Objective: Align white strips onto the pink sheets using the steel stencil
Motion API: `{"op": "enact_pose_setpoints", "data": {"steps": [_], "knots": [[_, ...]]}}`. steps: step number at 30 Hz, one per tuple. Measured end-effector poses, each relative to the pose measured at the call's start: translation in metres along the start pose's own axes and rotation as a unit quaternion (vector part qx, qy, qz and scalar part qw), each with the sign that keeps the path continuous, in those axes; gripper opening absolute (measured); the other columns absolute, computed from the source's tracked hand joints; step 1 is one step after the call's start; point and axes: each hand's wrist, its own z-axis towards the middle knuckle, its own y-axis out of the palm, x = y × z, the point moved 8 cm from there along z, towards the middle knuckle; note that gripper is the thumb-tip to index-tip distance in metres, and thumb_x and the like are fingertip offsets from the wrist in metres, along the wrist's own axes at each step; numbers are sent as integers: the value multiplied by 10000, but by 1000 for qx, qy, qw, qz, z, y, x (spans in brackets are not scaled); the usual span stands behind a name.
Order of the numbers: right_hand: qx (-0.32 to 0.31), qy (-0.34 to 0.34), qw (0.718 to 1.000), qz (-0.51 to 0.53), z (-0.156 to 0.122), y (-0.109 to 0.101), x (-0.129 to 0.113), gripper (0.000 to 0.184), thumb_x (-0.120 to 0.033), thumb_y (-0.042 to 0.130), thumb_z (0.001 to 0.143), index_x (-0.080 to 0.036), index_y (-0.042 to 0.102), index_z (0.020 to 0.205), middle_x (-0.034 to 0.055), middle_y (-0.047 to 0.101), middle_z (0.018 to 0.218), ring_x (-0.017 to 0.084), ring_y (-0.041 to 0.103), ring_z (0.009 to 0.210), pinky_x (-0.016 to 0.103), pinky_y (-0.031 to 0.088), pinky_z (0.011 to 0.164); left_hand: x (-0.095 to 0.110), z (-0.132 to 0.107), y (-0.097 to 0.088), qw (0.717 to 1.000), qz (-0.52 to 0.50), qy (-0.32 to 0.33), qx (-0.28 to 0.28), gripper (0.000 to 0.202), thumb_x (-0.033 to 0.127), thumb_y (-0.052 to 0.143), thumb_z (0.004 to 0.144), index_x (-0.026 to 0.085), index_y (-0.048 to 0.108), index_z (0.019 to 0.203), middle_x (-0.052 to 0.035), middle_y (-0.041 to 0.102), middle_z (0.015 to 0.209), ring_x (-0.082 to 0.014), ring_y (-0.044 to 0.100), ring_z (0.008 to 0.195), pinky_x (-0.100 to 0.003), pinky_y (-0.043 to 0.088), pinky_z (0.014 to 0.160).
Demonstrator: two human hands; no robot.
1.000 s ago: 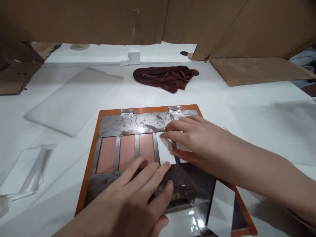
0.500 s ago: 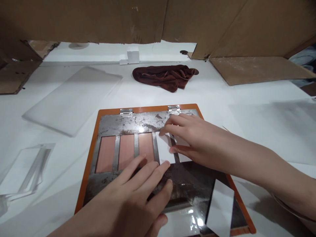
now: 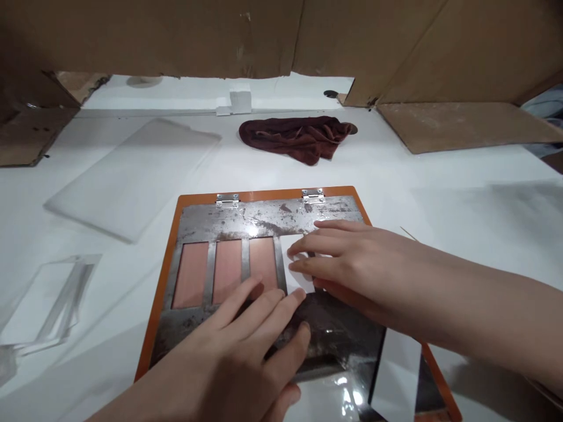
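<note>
A metal frame plate [image 3: 264, 214] with a row of rectangular slots is hinged to an orange board [image 3: 160, 293]. The three slots on the left show pink panels [image 3: 191, 274]. In the slot to their right lies a white card [image 3: 292, 243]. My right hand [image 3: 338, 255] rests its fingertips on this card, fingers stretched out, and covers most of the slot beyond. My left hand [image 3: 259, 346] lies over the plate with its fingers spread, one fingertip at the card's near edge. Another white card [image 3: 396, 375] lies loose at the plate's near right, partly under my right forearm.
A dark red cloth [image 3: 299, 138] lies behind the board. Left of it is a translucent sheet [image 3: 136, 176], and nearer sits a stack of white cards [image 3: 37, 302]. Cardboard walls [image 3: 176, 35] stand at the back, with a cardboard flap [image 3: 466, 124] at right.
My right hand has slid nearer along the card, its fingers now flatter and its thumb tucked beneath. My left hand stays almost where it was. The view has shifted slightly.
</note>
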Motion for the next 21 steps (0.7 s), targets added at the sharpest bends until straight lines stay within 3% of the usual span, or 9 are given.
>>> {"op": "enact_pose_setpoints", "data": {"steps": [6, 12, 16, 21], "knots": [[7, -4, 1000, 2, 1, 3, -1, 334, -36, 633, 915, -261, 740, 1138, 46, 756, 1209, 249, 697, 1122, 390, 554, 952, 1, -1, 5, 1000, -19, -21, -7, 416, 438, 380, 1101, 309, 750, 1239, -4, 731, 1391, -208, 671, 1222, -376, 414, 1112], [3, 4, 1000, 8, -3, 5, 4, 401, 4, 641, 881, -284, 747, 1140, 31, 759, 1201, 245, 698, 1133, 395, 539, 1000, 2, 2, 5, 1000, 2, 1, -2, 420, 430, 398, 1084, 285, 776, 1198, -44, 759, 1340, -237, 722, 1156, -405, 507, 1039], [7, 4, 1000, 15, -7, 8, 8, 408, -2, 645, 869, -294, 754, 1133, 28, 758, 1195, 242, 703, 1120, 367, 546, 954, 0, 0, 8, 1000, -15, 3, -25, 430, 440, 390, 1086, 288, 755, 1254, -52, 741, 1376, -259, 726, 1181, -444, 547, 1035], [-18, 8, 1000, -24, 1, 10, -3, 324, -24, 597, 891, -231, 738, 1097, 69, 749, 1151, 243, 708, 1027, 370, 558, 860, -3, 1, 6, 996, -73, -17, -49, 387, 354, 401, 1106, 278, 703, 1337, -30, 694, 1452, -237, 659, 1315, -425, 523, 1111]]}}
